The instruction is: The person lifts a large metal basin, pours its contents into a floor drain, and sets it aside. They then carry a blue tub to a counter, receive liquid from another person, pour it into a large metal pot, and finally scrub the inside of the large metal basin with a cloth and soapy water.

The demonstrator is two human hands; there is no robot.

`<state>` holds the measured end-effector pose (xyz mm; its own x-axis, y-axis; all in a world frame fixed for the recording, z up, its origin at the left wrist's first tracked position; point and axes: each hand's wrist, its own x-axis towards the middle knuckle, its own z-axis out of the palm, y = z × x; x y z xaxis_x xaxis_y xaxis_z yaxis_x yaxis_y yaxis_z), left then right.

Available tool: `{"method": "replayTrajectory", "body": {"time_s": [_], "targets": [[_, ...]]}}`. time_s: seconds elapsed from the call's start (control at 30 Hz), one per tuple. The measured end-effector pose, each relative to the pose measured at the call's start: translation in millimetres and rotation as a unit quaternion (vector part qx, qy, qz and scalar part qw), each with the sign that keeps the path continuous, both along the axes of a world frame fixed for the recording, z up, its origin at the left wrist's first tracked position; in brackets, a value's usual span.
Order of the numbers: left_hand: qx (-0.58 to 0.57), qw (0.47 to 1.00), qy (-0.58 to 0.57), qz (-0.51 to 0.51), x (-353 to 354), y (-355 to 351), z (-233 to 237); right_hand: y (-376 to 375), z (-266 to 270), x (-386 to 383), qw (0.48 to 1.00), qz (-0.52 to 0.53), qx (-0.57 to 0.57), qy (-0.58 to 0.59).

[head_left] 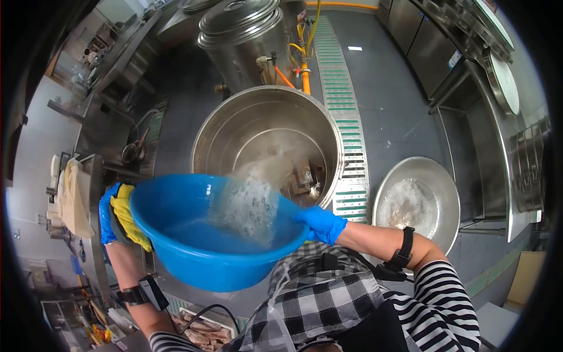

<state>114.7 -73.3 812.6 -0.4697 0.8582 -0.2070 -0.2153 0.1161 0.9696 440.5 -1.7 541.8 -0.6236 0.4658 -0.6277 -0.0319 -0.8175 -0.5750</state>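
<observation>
A large blue plastic basin (193, 264) is tilted forward over a big round steel pot (214, 129). Foamy, greyish water (249, 196) runs over its far rim into the pot. My right hand (321, 224), in a blue glove, is closed on the basin's right rim. At the left side of the basin is my left hand (107, 214), also gloved in blue, with its fingers partly hidden. A yellow and dark cloth (132, 217) lies between that hand and the basin wall. Dark pieces (304, 176) show at the pot's bottom.
To the right, a wide steel bowl (448, 217) with foamy water stands on the floor. A lidded steel pot (234, 58) and an orange pipe (305, 82) are ahead. A floor drain grating (350, 141) runs alongside. Steel shelving (469, 135) lines the right; a crate of fish (202, 328) sits lower left.
</observation>
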Motion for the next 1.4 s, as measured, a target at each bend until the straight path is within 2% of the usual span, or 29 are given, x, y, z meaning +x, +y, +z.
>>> {"method": "replayTrajectory", "body": {"time_s": [0.07, 0.1, 0.17, 0.2, 0.27, 0.3, 0.33, 0.4, 0.43, 0.47, 0.6, 0.73, 0.77, 0.87, 0.9, 0.93, 0.97, 1.0, 1.07, 1.13, 1.17, 1.2, 1.27, 1.4], "targets": [[0.028, 0.999, 0.030, 0.004, -1.5, 7.0, 6.5, -8.1, -22.3, -1.9, 0.994, -0.018, -0.070, 0.082], [0.054, 0.996, 0.063, -0.016, -2.2, 12.4, 13.7, -11.1, -26.0, -5.7, 0.994, -0.019, -0.071, 0.082], [0.100, 0.985, 0.129, -0.060, -14.9, 24.6, 17.2, -16.5, -22.1, -8.4, 0.982, -0.010, -0.144, 0.120], [0.100, 0.985, 0.129, -0.061, -19.7, 29.5, 19.4, -19.1, -19.4, -9.8, 0.982, -0.011, -0.144, 0.120], [0.104, 0.979, 0.142, -0.102, 13.3, 35.6, 29.7, -25.3, -12.8, 10.7, 0.973, 0.010, -0.178, 0.150], [0.104, 0.965, 0.216, -0.109, 18.6, 42.8, 35.7, -25.2, -4.3, 5.8, 0.973, 0.007, -0.177, 0.150], [0.104, 0.964, 0.216, -0.112, 16.7, 47.0, 38.8, -25.8, 6.7, 2.5, 0.972, 0.021, -0.204, 0.116], [0.079, 0.981, 0.111, -0.139, 14.6, 52.5, 41.7, -27.7, 8.8, 0.6, 0.969, 0.032, -0.232, 0.083], [0.071, 0.974, 0.161, -0.141, 11.0, 56.3, 41.6, -27.3, 6.6, -0.5, 0.961, 0.055, -0.247, 0.112], [0.071, 0.974, 0.161, -0.144, 7.1, 58.1, 41.1, -27.5, 5.5, -2.0, 0.951, 0.079, -0.262, 0.140], [0.093, 0.978, 0.119, -0.143, 15.9, 53.4, 43.7, -31.6, 14.8, 4.8, 0.958, 0.080, -0.240, 0.131], [0.122, 0.980, 0.080, -0.132, 28.3, 41.8, 47.5, -29.7, 1.5, 8.9, 0.974, 0.035, -0.194, 0.115], [0.129, 0.971, 0.151, -0.135, 23.2, 44.8, 46.4, -24.0, 1.1, 5.6, 0.975, 0.009, -0.186, 0.118], [0.162, 0.959, 0.215, -0.088, 30.8, 43.2, 53.9, -12.3, 6.0, 6.1, 0.966, -0.060, -0.175, 0.179], [0.178, 0.827, 0.530, -0.052, 30.3, 46.9, 50.8, -8.0, 9.7, 9.6, 0.966, -0.068, -0.173, 0.180], [0.184, 0.827, 0.528, -0.057, 37.2, 48.3, 54.4, -4.8, 24.7, 17.8, 0.960, -0.097, -0.148, 0.218], [0.187, 0.930, 0.310, -0.058, 57.7, 41.6, 60.7, -5.9, 34.6, 33.2, 0.951, -0.124, -0.122, 0.257], [0.175, 0.980, 0.074, -0.058, 69.5, 40.7, 65.0, -4.1, 41.2, 41.9, 0.950, -0.131, -0.118, 0.258], [0.187, 0.976, 0.083, -0.075, 86.6, 42.6, 62.9, -6.1, 52.3, 63.2, 0.934, -0.179, -0.063, 0.304], [0.194, 0.971, 0.076, -0.119, 104.8, 50.3, 62.0, -8.1, 60.1, 87.4, 0.926, -0.235, -0.058, 0.289], [0.178, 0.966, 0.054, -0.178, 113.5, 55.1, 62.5, -10.2, 57.2, 101.8, 0.910, -0.274, -0.025, 0.311], [0.178, 0.963, 0.051, -0.193, 125.3, 61.1, 62.4, -12.4, 54.3, 118.5, 0.890, -0.314, 0.008, 0.331], [0.176, 0.969, 0.030, -0.173, 148.7, 71.9, 57.8, -23.4, 46.1, 150.6, 0.881, -0.354, 0.028, 0.313], [0.216, 0.949, 0.063, -0.222, 198.8, 99.9, 41.0, -60.1, 29.7, 214.5, 0.832, -0.476, 0.098, 0.268]]}}
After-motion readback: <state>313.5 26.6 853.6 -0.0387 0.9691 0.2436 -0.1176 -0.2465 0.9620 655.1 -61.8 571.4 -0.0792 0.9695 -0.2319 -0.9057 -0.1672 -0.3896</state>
